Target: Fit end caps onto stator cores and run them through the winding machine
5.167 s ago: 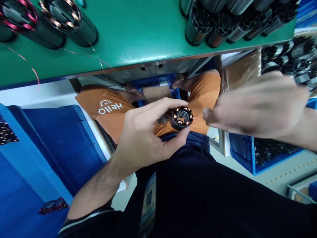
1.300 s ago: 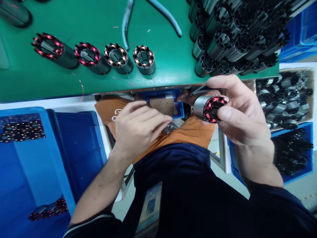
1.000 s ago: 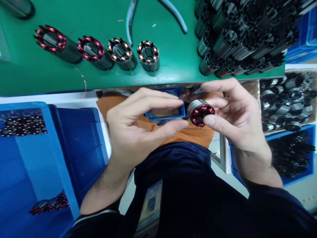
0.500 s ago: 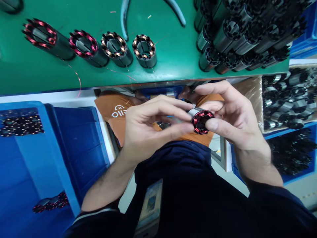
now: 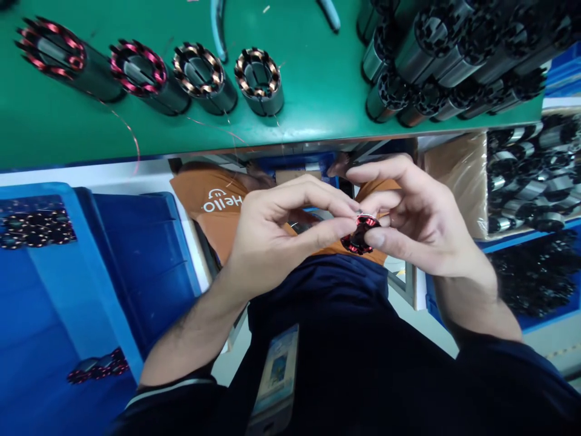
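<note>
Between my two hands, above my lap, is a motor stator (image 5: pixel 355 244) with red wire windings round its toothed end. My left hand (image 5: pixel 290 227) pinches its left side between thumb and fingertips. The thumb and fingers of my right hand (image 5: pixel 417 221) close on its right side, with the index finger raised off it. My fingers cover much of the stator's body. On the green bench (image 5: pixel 313 109) ahead stand wound stators in a row, among them a copper-wired stator (image 5: pixel 259 75) and a red-wired stator (image 5: pixel 138 69).
Black-ended cores (image 5: pixel 385 100) stand massed at the bench's right. Pliers handles (image 5: pixel 218 30) lie at the back. A blue bin (image 5: pixel 91 266) on the left holds wound stators (image 5: pixel 39 229). To the right are a carton (image 5: pixel 463 175) of metal cores and a blue bin of black parts (image 5: pixel 535 272).
The stator has tilted and shifted slightly left, so its wound end faces lower. My right hand has followed it, and my left fingertips have moved up to its top edge. The view has shifted a little.
</note>
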{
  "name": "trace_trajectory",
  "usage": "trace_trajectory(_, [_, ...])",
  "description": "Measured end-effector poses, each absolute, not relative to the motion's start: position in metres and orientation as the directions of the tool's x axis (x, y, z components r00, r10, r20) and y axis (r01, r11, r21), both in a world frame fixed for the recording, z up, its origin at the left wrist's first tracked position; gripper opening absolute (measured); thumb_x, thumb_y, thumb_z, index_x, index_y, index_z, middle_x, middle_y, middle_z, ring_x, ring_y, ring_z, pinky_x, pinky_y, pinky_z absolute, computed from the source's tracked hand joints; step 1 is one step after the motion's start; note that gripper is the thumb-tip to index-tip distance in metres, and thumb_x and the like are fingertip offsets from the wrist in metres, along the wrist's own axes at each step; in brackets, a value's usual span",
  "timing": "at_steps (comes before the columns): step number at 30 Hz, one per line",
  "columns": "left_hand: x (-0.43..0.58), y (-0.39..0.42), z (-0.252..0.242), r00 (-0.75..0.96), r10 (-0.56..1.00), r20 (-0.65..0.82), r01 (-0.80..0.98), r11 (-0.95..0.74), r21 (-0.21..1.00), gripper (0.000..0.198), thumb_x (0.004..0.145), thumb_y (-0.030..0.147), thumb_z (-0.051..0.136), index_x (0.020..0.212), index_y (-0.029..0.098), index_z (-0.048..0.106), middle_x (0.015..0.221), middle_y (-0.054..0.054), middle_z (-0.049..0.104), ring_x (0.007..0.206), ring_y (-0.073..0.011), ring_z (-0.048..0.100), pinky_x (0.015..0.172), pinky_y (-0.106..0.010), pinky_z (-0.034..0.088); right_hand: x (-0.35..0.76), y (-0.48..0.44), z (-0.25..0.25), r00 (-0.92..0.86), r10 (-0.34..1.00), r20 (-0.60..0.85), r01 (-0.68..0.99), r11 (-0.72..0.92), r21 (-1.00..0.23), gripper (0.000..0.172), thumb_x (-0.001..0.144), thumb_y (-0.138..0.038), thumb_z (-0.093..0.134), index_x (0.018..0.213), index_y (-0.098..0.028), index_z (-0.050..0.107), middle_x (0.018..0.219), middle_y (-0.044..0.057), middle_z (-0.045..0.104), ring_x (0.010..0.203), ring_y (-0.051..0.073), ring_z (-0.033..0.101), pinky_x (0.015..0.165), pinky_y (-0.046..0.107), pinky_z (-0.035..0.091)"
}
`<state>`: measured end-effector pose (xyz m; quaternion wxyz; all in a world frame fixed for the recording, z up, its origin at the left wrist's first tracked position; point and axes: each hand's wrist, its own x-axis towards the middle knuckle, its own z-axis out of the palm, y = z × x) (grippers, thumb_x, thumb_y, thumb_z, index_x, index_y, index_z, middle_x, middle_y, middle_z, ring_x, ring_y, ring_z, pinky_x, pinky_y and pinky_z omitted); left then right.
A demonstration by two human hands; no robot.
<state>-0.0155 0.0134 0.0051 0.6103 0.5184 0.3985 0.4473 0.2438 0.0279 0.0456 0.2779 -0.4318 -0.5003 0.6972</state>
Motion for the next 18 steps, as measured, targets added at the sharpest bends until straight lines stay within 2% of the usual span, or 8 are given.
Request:
trace_trajectory(6, [-0.014, 0.005, -0.027, 0.260, 0.953, -0.156, -0.126, 0.194, 0.973, 0.029, 0.110, 0.050, 0.095, 0.099, 0.024, 0.087, 0.118, -0.009, 0.092, 0.109, -0.0265, 0.089, 0.081, -0.034, 0.072, 0.255, 0.023, 0.046, -0.479, 0.834, -0.273, -0.024, -0.324, -0.946, 0.064, 0.105, -0.024, 0.098, 0.164, -0.037, 0.076, 0.123, 0.001, 0.094, 0.107, 0.025, 0.092, 0.092, 0.037, 0.080])
trace_trajectory(9, [-0.021, 0.005, -0.035, 0.211, 0.977, -0.034, -0.162, 0.069, 0.984, 0.020, 0.110, 0.045, 0.096, 0.115, 0.027, 0.088, 0.125, -0.006, 0.092, 0.117, -0.0244, 0.090, 0.100, -0.035, 0.076, 0.261, 0.021, 0.047, -0.459, 0.845, -0.274, 0.020, -0.299, -0.954, 0.070, 0.105, -0.024, 0.098, 0.168, -0.042, 0.075, 0.125, 0.002, 0.093, 0.107, 0.026, 0.091, 0.091, 0.038, 0.079])
trace_trajectory(10, [-0.023, 0.005, -0.032, 0.195, 0.978, 0.074, -0.179, -0.039, 0.983, 0.031, 0.106, 0.043, 0.101, 0.130, 0.029, 0.088, 0.134, -0.004, 0.091, 0.125, -0.0256, 0.090, 0.110, -0.036, 0.076, 0.262, 0.021, 0.047, -0.458, 0.842, -0.286, 0.045, -0.299, -0.953, 0.073, 0.104, -0.024, 0.099, 0.169, -0.043, 0.074, 0.125, 0.002, 0.093, 0.107, 0.027, 0.090, 0.091, 0.038, 0.079])
trace_trajectory(12, [-0.025, 0.004, -0.018, 0.233, 0.937, 0.260, -0.133, -0.234, 0.963, 0.079, 0.092, 0.039, 0.113, 0.163, 0.034, 0.078, 0.154, -0.004, 0.085, 0.144, -0.0315, 0.086, 0.128, -0.042, 0.073, 0.259, 0.022, 0.045, -0.477, 0.826, -0.302, 0.071, -0.306, -0.949, 0.077, 0.101, -0.026, 0.103, 0.170, -0.044, 0.073, 0.124, 0.002, 0.092, 0.106, 0.027, 0.090, 0.093, 0.038, 0.078])
trace_trajectory(13, [-0.025, 0.003, -0.010, 0.269, 0.909, 0.317, -0.072, -0.309, 0.948, 0.095, 0.087, 0.038, 0.117, 0.171, 0.036, 0.074, 0.161, -0.003, 0.083, 0.150, -0.0342, 0.084, 0.134, -0.046, 0.070, 0.257, 0.022, 0.044, -0.492, 0.815, -0.305, 0.074, -0.310, -0.948, 0.078, 0.101, -0.028, 0.104, 0.170, -0.043, 0.073, 0.124, 0.002, 0.091, 0.107, 0.027, 0.089, 0.094, 0.038, 0.078])
trace_trajectory(14, [-0.024, 0.002, -0.002, 0.304, 0.891, 0.336, 0.004, -0.354, 0.935, 0.096, 0.088, 0.037, 0.117, 0.173, 0.039, 0.072, 0.167, -0.003, 0.082, 0.152, -0.0356, 0.083, 0.137, -0.049, 0.069, 0.254, 0.023, 0.043, -0.509, 0.806, -0.302, 0.073, -0.309, -0.948, 0.078, 0.101, -0.030, 0.104, 0.171, -0.043, 0.072, 0.124, 0.002, 0.091, 0.107, 0.026, 0.089, 0.095, 0.038, 0.078])
trace_trajectory(16, [-0.022, -0.001, 0.011, 0.333, 0.893, 0.303, 0.147, -0.367, 0.919, 0.073, 0.100, 0.038, 0.108, 0.166, 0.044, 0.078, 0.170, 0.001, 0.080, 0.152, -0.0343, 0.084, 0.138, -0.053, 0.070, 0.250, 0.024, 0.042, -0.537, 0.792, -0.290, 0.081, -0.294, -0.952, 0.075, 0.102, -0.034, 0.103, 0.171, -0.041, 0.072, 0.123, 0.002, 0.089, 0.105, 0.025, 0.088, 0.094, 0.037, 0.077])
trace_trajectory(18, [-0.020, -0.004, 0.015, 0.306, 0.904, 0.299, 0.201, -0.368, 0.908, 0.055, 0.106, 0.044, 0.102, 0.158, 0.047, 0.084, 0.167, 0.006, 0.082, 0.145, -0.0315, 0.088, 0.131, -0.048, 0.075, 0.247, 0.025, 0.042, -0.526, 0.806, -0.271, 0.122, -0.244, -0.962, 0.067, 0.104, -0.036, 0.102, 0.166, -0.040, 0.077, 0.123, 0.002, 0.087, 0.104, 0.024, 0.086, 0.093, 0.038, 0.078])
